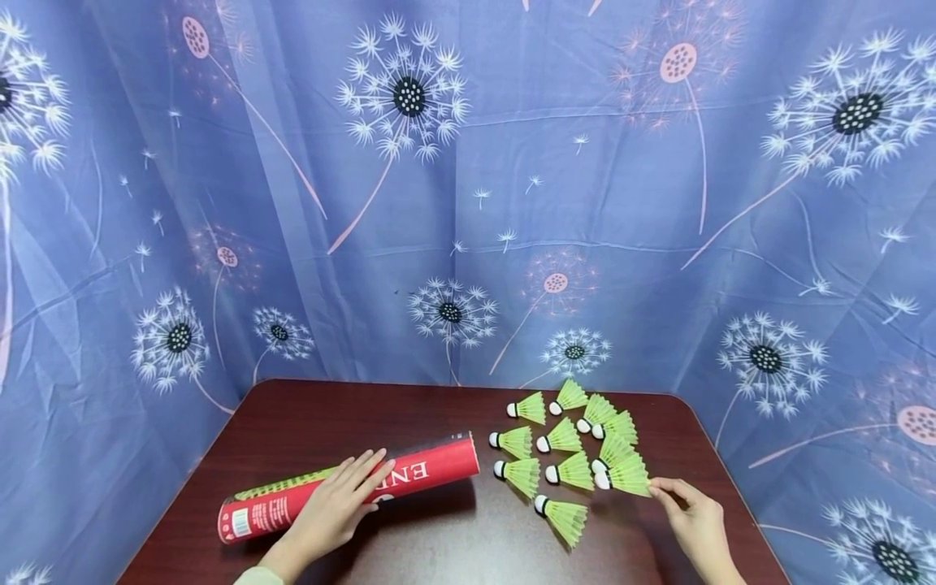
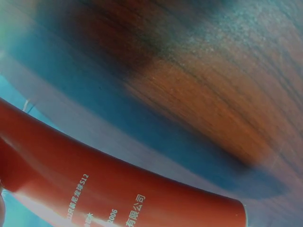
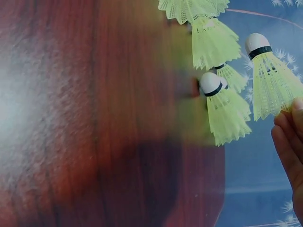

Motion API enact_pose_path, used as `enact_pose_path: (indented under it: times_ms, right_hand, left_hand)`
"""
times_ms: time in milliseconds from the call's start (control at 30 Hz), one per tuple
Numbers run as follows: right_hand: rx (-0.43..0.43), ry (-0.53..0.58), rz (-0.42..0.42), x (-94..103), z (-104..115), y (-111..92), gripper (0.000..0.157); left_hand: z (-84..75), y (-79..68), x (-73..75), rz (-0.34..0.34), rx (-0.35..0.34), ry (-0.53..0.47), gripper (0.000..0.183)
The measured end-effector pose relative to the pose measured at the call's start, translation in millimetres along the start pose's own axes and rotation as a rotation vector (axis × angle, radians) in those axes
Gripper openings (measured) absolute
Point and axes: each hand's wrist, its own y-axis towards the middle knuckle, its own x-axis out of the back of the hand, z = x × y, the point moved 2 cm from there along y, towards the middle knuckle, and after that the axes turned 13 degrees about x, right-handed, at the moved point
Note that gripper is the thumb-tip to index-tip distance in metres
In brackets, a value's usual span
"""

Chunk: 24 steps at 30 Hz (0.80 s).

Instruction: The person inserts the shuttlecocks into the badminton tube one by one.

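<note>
The right grip [image 1: 689, 520] pinches one shuttlecock [image 3: 272, 82]; beneath the left grip [image 1: 338, 497], fingers extended, lies a red tube [image 1: 442, 470].

A blue dandelion-print curtain [image 1: 504, 203] hangs behind a brown table [image 1: 468, 556].

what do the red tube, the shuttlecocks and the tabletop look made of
Red tube: perhaps glossy printed cardboard, going by its pale cut rim.
Shuttlecocks: skirts likely translucent plastic, given the regular mesh; smooth white tips maybe cork or foam.
Tabletop: wood or laminate, glossy, showing grain and reflected light.
</note>
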Motion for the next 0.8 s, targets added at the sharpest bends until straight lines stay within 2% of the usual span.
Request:
enact_pose_path:
  times_ms: [233, 800]
  right_hand:
    - [-0.012, 0.035, -0.013, -8.2, 7.1, 9.0, 0.029]
    - [0.023, 0.091, -0.04, -35.7, 25.8, 23.5, 0.028]
  left_hand:
    - [-0.2, 0.1, 0.2, -0.002, -0.003, 0.005, 0.058]
    - [-1.6, -0.1, 0.6, -0.013, -0.012, -0.01, 0.057]
